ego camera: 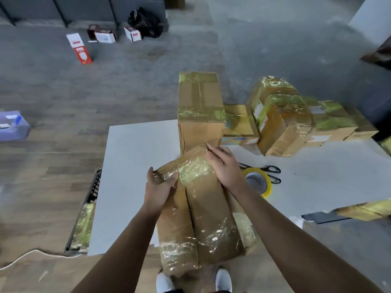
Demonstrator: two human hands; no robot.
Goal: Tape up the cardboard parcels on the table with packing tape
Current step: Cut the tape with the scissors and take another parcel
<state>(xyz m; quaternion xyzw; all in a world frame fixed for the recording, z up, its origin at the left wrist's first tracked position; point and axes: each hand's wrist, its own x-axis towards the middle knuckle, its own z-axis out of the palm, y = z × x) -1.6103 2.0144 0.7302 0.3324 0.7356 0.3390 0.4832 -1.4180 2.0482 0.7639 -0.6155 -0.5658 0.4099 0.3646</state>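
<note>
The left hand (pixel 159 187) grips the taped far corner of the parcel (pixel 203 218) on the counter (pixel 131 166), fingers curled round it. The right hand (pixel 224 166) presses flat alongside, fingers straight, with the tape roll (pixel 258 182) just to its right.

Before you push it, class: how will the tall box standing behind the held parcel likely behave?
The tall box stands on end, so a push high up would probably tip it. Its glossy tape bands may feel slippery. The crease low on its front suggests cardboard that gives.
</note>
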